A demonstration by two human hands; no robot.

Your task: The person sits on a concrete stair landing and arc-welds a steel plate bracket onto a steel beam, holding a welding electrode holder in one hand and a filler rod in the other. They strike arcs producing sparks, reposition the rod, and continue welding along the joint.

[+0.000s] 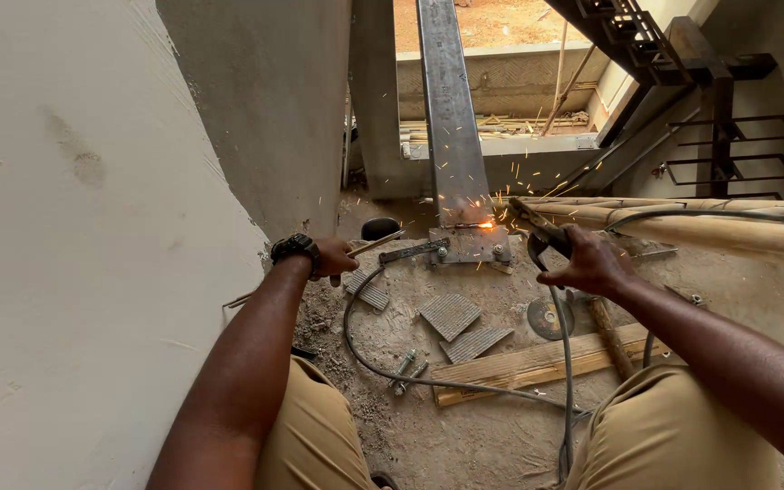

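A: Steel post (451,109): long axis upright, foot on base plate (470,245) w/ sparks (487,224).
B: Hands?
A: Right hand (592,261) clamped on welding holder (542,238), tip toward post foot. Left hand (333,257) closed on thin rod (376,243), aimed at plate.
B: Containers?
A: None seen. Cable (392,370) end cut off at frame edge.

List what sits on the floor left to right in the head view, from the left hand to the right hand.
Left hand gripping a thin rod → checkered metal plates → steel post's base plate with sparks → grinding disc → right hand on the electrode holder.
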